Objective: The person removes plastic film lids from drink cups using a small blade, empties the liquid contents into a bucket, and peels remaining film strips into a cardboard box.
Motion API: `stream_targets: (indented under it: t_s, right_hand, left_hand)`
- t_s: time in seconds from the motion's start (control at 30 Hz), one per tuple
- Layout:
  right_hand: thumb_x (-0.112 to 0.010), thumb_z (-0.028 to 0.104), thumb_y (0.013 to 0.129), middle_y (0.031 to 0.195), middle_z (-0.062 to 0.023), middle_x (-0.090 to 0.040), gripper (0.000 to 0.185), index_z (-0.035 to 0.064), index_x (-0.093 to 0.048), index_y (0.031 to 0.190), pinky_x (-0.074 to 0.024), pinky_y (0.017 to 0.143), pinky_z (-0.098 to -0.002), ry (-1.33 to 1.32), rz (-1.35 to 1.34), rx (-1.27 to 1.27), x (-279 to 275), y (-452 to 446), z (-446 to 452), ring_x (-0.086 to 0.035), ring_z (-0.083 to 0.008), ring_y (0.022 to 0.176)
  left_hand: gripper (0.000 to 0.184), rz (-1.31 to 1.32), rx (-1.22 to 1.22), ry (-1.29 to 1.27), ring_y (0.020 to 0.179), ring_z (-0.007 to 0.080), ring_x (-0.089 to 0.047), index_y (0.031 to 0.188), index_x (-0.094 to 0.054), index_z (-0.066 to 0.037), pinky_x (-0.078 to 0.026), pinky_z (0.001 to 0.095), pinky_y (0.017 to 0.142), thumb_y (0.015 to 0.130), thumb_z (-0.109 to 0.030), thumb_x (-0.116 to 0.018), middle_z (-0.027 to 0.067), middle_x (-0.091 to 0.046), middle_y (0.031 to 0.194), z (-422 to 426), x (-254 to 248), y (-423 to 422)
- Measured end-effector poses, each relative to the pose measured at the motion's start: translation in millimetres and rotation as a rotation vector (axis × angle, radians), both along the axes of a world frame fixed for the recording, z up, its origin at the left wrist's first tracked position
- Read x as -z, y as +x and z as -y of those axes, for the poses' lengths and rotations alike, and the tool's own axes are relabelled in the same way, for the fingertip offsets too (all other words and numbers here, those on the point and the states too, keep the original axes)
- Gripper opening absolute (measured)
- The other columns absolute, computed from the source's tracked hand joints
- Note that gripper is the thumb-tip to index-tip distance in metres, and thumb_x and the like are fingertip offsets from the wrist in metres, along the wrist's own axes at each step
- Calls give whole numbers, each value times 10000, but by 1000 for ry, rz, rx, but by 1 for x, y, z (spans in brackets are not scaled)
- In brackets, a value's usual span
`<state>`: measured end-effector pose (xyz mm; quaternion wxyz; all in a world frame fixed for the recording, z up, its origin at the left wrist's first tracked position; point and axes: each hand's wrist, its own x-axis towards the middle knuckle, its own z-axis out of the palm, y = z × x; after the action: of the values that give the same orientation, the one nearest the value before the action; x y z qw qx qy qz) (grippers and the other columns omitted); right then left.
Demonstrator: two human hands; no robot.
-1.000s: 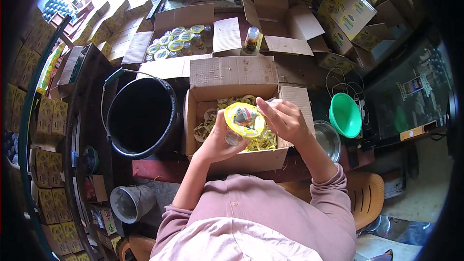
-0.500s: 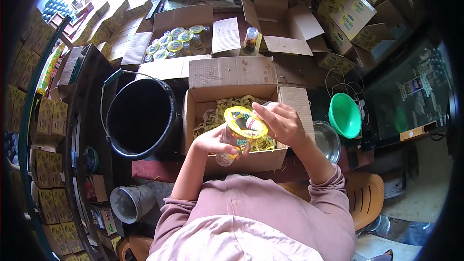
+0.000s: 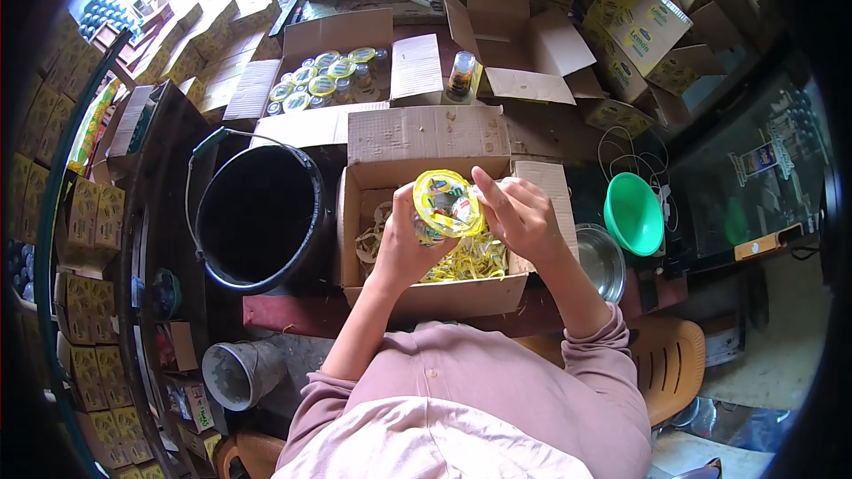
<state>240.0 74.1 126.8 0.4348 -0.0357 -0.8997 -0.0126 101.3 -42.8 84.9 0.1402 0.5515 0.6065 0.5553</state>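
A clear cup with a yellow-rimmed printed lid [image 3: 448, 204] is held over the open cardboard box [image 3: 435, 300]. Wrapped round the cup's side is my left hand [image 3: 404, 244], with the lid facing up toward the camera. My right hand [image 3: 524, 217] is at the lid's right edge, index finger raised and the other fingers curled together; what they pinch, if anything, is too small to tell. Yellow-green strips [image 3: 470, 259] lie in the box below the hands.
A black bucket [image 3: 259, 217] stands left of the box. Behind is a carton of lidded cups [image 3: 321, 84], beside a single upright cup [image 3: 461, 75]. To the right are a green bowl [image 3: 634, 213] and a metal bowl [image 3: 601, 259].
The cup tilted upright and dropped toward me, then rose again over the box, its lid now facing the camera. My right hand has stayed beside the lid's right edge.
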Motion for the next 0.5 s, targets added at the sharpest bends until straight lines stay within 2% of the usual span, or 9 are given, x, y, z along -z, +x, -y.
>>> stream_targets:
  t_s: [0.17,0.23,0.27,0.5]
  right_hand:
    - [-625,8,693,613,-34,-540,561,-18,-481,1235,-503,634,-288,8,37,-1,-1,5,1,-562,-147,594]
    - [-651,-24,688,643,-46,-554,554,-29,-487,1217,-479,566,-293,28,36,-34,-5,5,0,-562,-165,580]
    - [-664,-40,685,659,-51,-561,551,-35,-489,1208,-467,532,-296,37,37,-52,-6,5,1,-561,-175,572]
    - [-662,-38,694,642,-44,-545,533,-45,-494,1199,-459,521,-289,28,36,-108,-5,7,-1,-551,-160,561]
  left_hand:
    - [683,-48,61,-69,983,292,-561,1175,-305,-27,-453,361,823,660,-117,-745,185,-524,1069,6,-4,-6]
    - [673,-29,117,-90,983,287,-562,1175,-307,-29,-454,358,824,668,-121,-740,183,-522,1074,6,-5,-7]
    - [670,-4,140,-103,987,289,-558,1176,-305,-29,-450,360,830,674,-127,-738,182,-521,1075,7,-5,-7]
    - [729,120,308,-134,1060,270,-508,1258,-279,-21,-396,348,909,698,-159,-726,172,-506,1116,5,6,-19]
